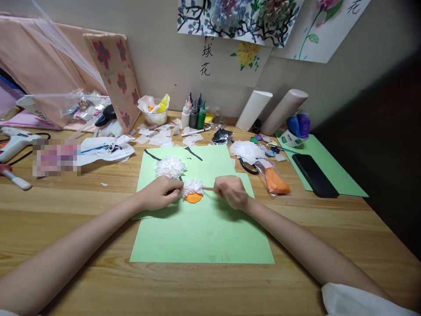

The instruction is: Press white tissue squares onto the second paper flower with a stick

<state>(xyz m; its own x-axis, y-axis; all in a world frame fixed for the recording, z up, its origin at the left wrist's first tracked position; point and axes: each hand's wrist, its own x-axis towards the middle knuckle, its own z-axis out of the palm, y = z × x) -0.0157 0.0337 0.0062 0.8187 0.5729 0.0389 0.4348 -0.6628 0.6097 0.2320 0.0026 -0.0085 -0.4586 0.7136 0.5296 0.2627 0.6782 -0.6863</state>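
1. The right hand (232, 192) is closing into a loose fist at three o'clock of a small, ruffled white paper tuft (193, 188), gripping a thin brown stick (209, 188) whose far end is reaching the tuft.
2. The left hand (162, 193) is curling its fingers partly inward at nine o'clock, close against the tuft; I can't tell whether it is pinching anything.
3. A flat, rounded orange piece (194, 198) is showing at the tuft's six o'clock.
4. A larger, round white paper pompom (170, 167) is sitting between ten and eleven.
5. All these are lying on overlapping light-green paper sheets (200, 245).
6. Farther out, crumpled white tissue paper (247, 151) is lying at two, a clear plastic bag of orange material (276, 181) at three, and small plastic paint bottles (193, 116) are standing at twelve.
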